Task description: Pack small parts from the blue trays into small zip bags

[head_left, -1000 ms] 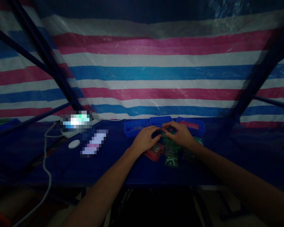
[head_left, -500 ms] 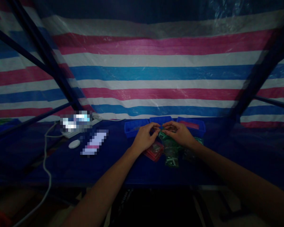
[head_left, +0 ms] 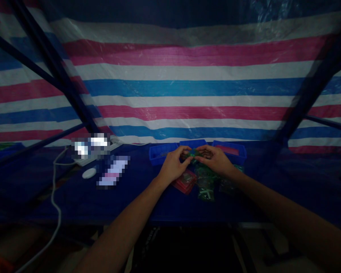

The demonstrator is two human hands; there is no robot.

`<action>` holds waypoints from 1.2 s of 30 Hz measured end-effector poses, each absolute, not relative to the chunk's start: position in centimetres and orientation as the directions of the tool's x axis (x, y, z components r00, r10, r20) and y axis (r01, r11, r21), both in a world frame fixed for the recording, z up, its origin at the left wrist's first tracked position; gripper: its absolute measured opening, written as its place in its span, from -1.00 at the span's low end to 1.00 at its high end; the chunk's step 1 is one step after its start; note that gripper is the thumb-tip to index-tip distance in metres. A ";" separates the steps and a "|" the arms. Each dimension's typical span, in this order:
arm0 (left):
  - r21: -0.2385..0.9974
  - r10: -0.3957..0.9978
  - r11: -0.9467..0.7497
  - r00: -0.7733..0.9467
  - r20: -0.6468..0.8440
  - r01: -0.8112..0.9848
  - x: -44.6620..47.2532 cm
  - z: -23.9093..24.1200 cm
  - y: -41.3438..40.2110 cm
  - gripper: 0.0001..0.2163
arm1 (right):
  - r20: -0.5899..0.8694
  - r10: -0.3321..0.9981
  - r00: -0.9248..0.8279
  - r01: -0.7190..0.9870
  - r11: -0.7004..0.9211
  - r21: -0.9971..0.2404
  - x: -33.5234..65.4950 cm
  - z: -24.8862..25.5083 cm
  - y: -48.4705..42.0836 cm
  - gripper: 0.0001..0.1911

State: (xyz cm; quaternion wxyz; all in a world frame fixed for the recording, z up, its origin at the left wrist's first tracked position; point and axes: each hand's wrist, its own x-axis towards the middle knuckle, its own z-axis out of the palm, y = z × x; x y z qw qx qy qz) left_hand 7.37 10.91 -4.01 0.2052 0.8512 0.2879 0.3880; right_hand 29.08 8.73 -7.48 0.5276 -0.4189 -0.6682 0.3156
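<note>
My left hand (head_left: 174, 163) and my right hand (head_left: 216, 160) meet above a dark blue table (head_left: 108, 201), both pinching the top of a small clear bag of green parts (head_left: 193, 154). Below the hands lie a bag of red parts (head_left: 185, 181) and more bags of green parts (head_left: 206, 186). Three small blue bins stand just behind: the left bin (head_left: 158, 152), the middle bin (head_left: 193, 143) and the right bin (head_left: 230, 149), which holds something red. The light is dim and the fingertips are hard to make out.
A striped pink, blue and white tarp (head_left: 187, 87) hangs behind the table. Dark frame poles (head_left: 53, 68) slant at left and right. A white round object (head_left: 89, 173), blurred items (head_left: 113, 171) and a white cable (head_left: 55, 189) lie at the left.
Both hands have risen slightly and closed together on the green bag's top, which now sits lifted between the fingertips. The other bags have not moved.
</note>
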 end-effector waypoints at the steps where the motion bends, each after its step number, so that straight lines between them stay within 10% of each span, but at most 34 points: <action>1: 0.564 0.646 -0.755 0.528 0.551 0.336 7.4 -4.0 10.9 -0.72 | 0.447 0.891 -0.079 0.225 0.453 -0.863 29.1 -7.5 8.8 -0.60; 9: 0.382 0.542 -0.840 0.548 0.638 0.386 7.2 -3.9 10.7 -0.65 | 0.518 0.841 0.156 0.364 0.439 -0.822 29.1 -7.1 8.7 -0.68; 18: 0.409 0.577 -0.816 0.532 0.620 0.408 7.2 -4.3 11.3 -0.73 | 0.431 0.898 -0.088 0.046 0.436 -0.899 28.1 -5.9 7.6 -0.64; 36: 0.524 0.667 -0.741 0.546 0.506 0.419 7.1 -4.3 11.2 -0.74 | 0.529 0.843 0.095 0.279 0.488 -0.827 29.2 -6.9 8.7 -0.65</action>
